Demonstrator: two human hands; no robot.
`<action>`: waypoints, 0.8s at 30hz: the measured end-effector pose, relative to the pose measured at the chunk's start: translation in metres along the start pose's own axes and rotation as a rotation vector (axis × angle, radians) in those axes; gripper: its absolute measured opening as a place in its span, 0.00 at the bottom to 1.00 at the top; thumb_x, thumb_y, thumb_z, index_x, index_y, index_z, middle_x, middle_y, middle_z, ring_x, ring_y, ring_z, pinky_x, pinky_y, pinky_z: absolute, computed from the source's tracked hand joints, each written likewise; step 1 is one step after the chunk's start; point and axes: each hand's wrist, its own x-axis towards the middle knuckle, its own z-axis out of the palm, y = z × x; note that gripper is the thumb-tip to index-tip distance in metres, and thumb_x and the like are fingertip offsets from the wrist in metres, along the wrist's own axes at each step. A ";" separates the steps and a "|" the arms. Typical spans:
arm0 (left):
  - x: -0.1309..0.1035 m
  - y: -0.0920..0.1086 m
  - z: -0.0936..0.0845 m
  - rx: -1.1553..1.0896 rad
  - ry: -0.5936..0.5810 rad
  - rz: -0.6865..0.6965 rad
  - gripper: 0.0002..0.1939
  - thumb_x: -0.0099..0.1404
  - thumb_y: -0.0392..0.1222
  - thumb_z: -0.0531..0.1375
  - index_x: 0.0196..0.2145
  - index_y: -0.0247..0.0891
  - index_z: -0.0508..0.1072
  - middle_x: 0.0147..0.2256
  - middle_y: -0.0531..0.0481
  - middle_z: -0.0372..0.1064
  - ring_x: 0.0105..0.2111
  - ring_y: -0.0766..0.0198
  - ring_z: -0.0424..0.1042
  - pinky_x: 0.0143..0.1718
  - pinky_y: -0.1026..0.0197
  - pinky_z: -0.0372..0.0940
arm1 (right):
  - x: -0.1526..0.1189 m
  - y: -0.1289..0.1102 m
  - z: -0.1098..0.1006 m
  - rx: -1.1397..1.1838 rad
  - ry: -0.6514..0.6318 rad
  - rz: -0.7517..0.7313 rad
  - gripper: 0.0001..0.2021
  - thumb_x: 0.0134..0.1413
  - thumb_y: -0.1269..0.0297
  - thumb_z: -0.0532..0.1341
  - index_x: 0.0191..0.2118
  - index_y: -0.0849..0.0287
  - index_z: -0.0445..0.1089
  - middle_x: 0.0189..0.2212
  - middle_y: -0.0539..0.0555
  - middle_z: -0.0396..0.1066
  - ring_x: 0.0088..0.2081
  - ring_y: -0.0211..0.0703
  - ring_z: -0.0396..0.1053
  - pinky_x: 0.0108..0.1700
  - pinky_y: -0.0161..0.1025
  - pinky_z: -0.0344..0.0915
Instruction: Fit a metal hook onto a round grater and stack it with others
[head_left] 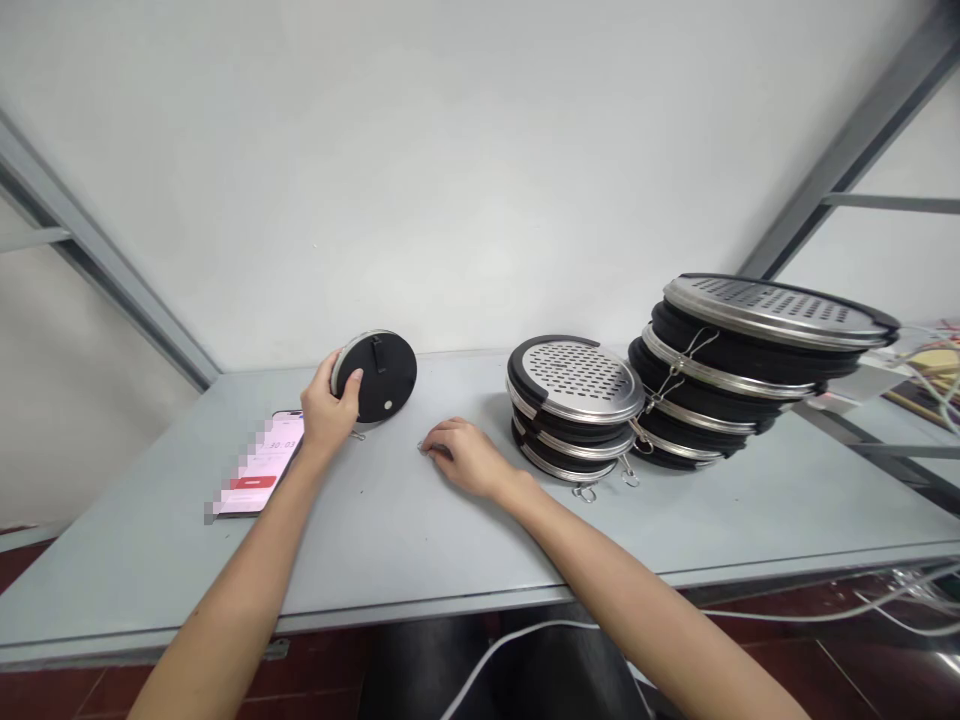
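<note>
My left hand (328, 408) grips the left edge of a round black disc (386, 380) with a metal rim, tilted up on the table. A small dark tab and a pale round spot show on its face, and a bit of metal clip (358, 435) sticks out beneath it. To the right, my right hand (465, 456) is at the tabletop with its fingers pinched; a tiny metal piece shows at the fingertips. Right of that hand stands a short stack of round black and silver discs (581, 382) with a perforated metal top and wire clips at its side.
A taller stack of larger discs (780, 305) leans at the right. A phone (262, 465) lies left of my left forearm. Grey metal posts (112, 240) flank the table (375, 560), with a wall behind. Cables (825, 615) hang below the front edge.
</note>
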 end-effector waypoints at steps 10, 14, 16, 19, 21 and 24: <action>-0.007 0.010 0.007 -0.011 -0.066 -0.001 0.23 0.65 0.49 0.57 0.55 0.36 0.68 0.50 0.42 0.72 0.52 0.53 0.71 0.54 0.54 0.64 | -0.002 -0.004 -0.001 0.011 -0.033 -0.030 0.14 0.54 0.78 0.55 0.43 0.59 0.73 0.38 0.55 0.74 0.41 0.42 0.70 0.43 0.36 0.63; -0.010 0.018 0.004 0.010 -0.098 0.054 0.23 0.66 0.49 0.56 0.55 0.37 0.67 0.51 0.43 0.72 0.52 0.54 0.71 0.54 0.56 0.64 | -0.003 -0.004 -0.005 -0.069 0.004 0.070 0.14 0.55 0.77 0.54 0.42 0.58 0.73 0.37 0.55 0.73 0.39 0.43 0.70 0.40 0.36 0.62; -0.011 0.021 0.004 0.008 -0.108 0.066 0.22 0.67 0.48 0.56 0.56 0.36 0.67 0.51 0.43 0.72 0.52 0.54 0.70 0.54 0.56 0.64 | -0.003 -0.002 -0.006 -0.106 0.039 0.141 0.14 0.56 0.76 0.54 0.43 0.58 0.73 0.38 0.56 0.73 0.39 0.44 0.70 0.40 0.36 0.61; -0.012 0.020 0.004 -0.014 -0.127 0.071 0.22 0.68 0.48 0.55 0.56 0.35 0.66 0.52 0.42 0.71 0.52 0.55 0.70 0.55 0.56 0.64 | -0.004 0.000 -0.006 -0.124 0.055 0.199 0.14 0.56 0.75 0.54 0.44 0.59 0.72 0.38 0.56 0.73 0.37 0.43 0.69 0.40 0.36 0.61; -0.012 0.019 0.004 -0.032 -0.138 0.063 0.23 0.68 0.48 0.55 0.57 0.35 0.65 0.52 0.42 0.70 0.53 0.54 0.70 0.55 0.56 0.64 | -0.004 0.001 -0.005 -0.115 0.046 0.197 0.13 0.57 0.75 0.54 0.44 0.59 0.72 0.37 0.56 0.72 0.37 0.42 0.69 0.40 0.36 0.61; -0.011 0.015 0.005 -0.076 -0.123 0.044 0.22 0.67 0.47 0.55 0.56 0.36 0.66 0.52 0.43 0.71 0.52 0.54 0.70 0.54 0.55 0.65 | -0.004 0.001 -0.002 -0.070 -0.001 0.142 0.13 0.58 0.74 0.52 0.44 0.59 0.72 0.39 0.56 0.70 0.37 0.41 0.68 0.40 0.35 0.61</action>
